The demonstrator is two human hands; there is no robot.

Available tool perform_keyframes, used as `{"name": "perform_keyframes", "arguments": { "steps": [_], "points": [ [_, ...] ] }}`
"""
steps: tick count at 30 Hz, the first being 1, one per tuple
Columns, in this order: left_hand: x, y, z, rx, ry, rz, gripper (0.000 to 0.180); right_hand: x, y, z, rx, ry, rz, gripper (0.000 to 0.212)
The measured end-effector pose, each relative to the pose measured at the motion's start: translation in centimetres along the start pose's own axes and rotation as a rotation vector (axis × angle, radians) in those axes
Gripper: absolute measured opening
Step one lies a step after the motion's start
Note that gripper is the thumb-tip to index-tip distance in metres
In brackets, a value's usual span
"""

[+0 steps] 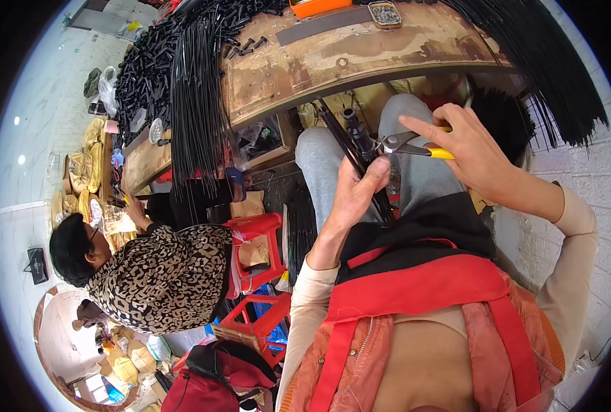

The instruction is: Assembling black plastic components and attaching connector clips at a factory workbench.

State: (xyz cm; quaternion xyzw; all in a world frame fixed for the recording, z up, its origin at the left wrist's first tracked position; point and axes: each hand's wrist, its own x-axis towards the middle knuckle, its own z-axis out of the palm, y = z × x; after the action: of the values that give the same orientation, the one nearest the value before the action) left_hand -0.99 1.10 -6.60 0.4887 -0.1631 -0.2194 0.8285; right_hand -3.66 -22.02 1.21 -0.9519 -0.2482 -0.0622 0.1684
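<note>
The top edge cut off the orange tray (pixel 323 6). The left hand (pixel 360 185) partly hid the black rods (pixel 336 129); whatever the pliers (pixel 415 147) met seemed too small to tell.

There's a lane across the middle of the wooden workbench (pixel 367 58), but a draped bundle of black strands (pixel 197 103) blocks its left, a second bundle (pixel 546 69) bars its right; below, yellow-handled pliers (pixel 408 148) jut over the right thigh (pixel 419 182)!
</note>
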Motion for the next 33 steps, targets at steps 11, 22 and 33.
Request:
{"name": "perform_keyframes", "arguments": {
  "steps": [11,22,33],
  "points": [
    [0.0,0.1,0.3,0.022,0.021,-0.025,0.026,1.4,0.7,-3.4,0.405,-0.409,0.051,0.055],
    [0.2,1.0,0.2,0.264,0.056,0.003,0.015,0.5,0.8,-0.7,0.025,0.081,-0.178,0.047],
    [-0.3,1.8,0.6,-0.009,0.037,-0.021,0.043,-0.7,0.0,-0.7,0.577,-0.414,0.167,0.053]
  ]
}}
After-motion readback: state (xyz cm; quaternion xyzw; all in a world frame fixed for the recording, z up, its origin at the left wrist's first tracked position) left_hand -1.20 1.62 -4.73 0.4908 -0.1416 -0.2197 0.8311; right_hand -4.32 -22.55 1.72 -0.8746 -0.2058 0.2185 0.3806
